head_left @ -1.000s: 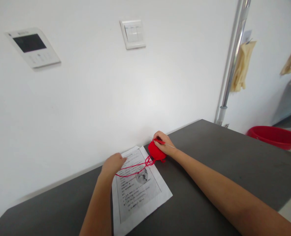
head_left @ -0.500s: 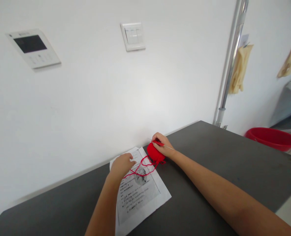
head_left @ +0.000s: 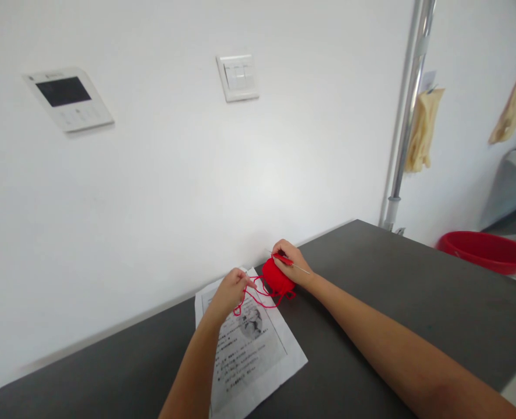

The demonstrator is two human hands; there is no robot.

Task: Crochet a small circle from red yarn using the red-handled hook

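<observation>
My right hand [head_left: 299,266] is closed around a thin crochet hook [head_left: 283,259] with a red grip and metal ends. Just under those fingers sits a ball of red yarn [head_left: 278,281], resting at the top right corner of a printed sheet of paper [head_left: 266,364]. My left hand [head_left: 228,297] is over the upper part of the sheet, its thumb and finger pinched on a loose strand of the yarn. Slack loops of yarn run between the ball and my left hand, and a small loop hangs below the left fingers.
The dark grey tabletop [head_left: 371,279] meets a white wall. An intercom panel [head_left: 70,99] and a light switch [head_left: 240,77] are on the wall. Right of the table are a metal pole [head_left: 408,116], hanging yellowish gloves [head_left: 423,131] and a red basin [head_left: 487,250].
My left hand has moved right and closer to the yarn ball, its fingers now closer together, and the strand has shifted with it. My right hand stays by the ball with the crochet hook.
</observation>
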